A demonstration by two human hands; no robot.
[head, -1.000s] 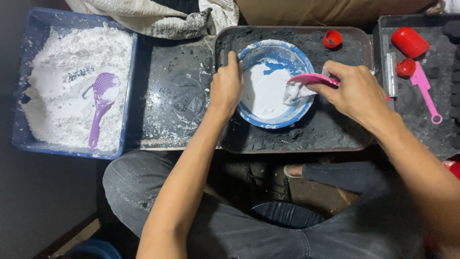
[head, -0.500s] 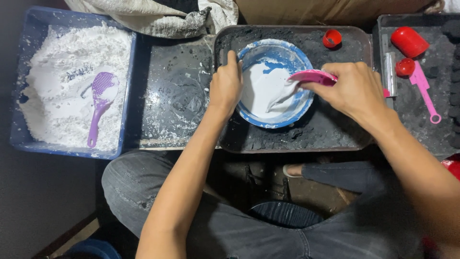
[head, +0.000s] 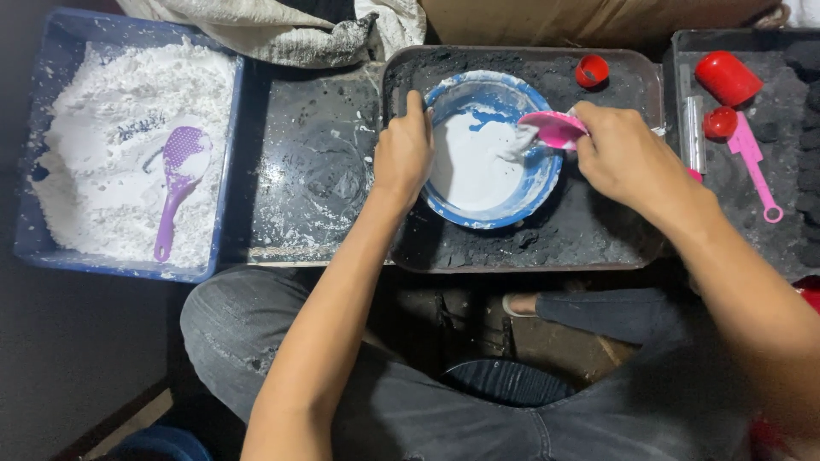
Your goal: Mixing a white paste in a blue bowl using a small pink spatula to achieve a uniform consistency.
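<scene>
Head view: looking straight down over the person's lap at a dark, sooty work surface.
Left hand [head: 404,152]: clamped on the near-left rim of the blue bowl [head: 536,183], thumb hooked over the edge, fingers wrapped down the outside wall.
Right hand [head: 626,158]: fingers curled tight around the handle of a pink scoop [head: 553,129], the blade poking out to the left of the knuckles.
Pink scoop: tilted over the bowl's upper right rim, with a clump of white paste clinging to its leading edge, just beyond the right fingertips.
Blue bowl: sits between the two hands, holding smooth white paste [head: 474,166]; blue streaks show bare on the inner wall above the paste.
Dark tray [head: 589,239]: under the bowl and both hands, coated with black powder.
Red cap [head: 591,71]: on the tray, just above the right hand's fingers, apart from them.
Right of the right hand: a second dark tray [head: 773,248] with a red cup [head: 727,78] on its side, a small red cap [head: 719,122], a pink tool [head: 753,162] and a metal strip [head: 693,132].
Left of the left hand: a dusty dark slab [head: 312,166], then well beyond it a blue tub [head: 224,183] of white powder [head: 94,162] with a purple scoop [head: 178,183] lying in it.
Above the left fingers: a crumpled grey cloth [head: 282,30].
</scene>
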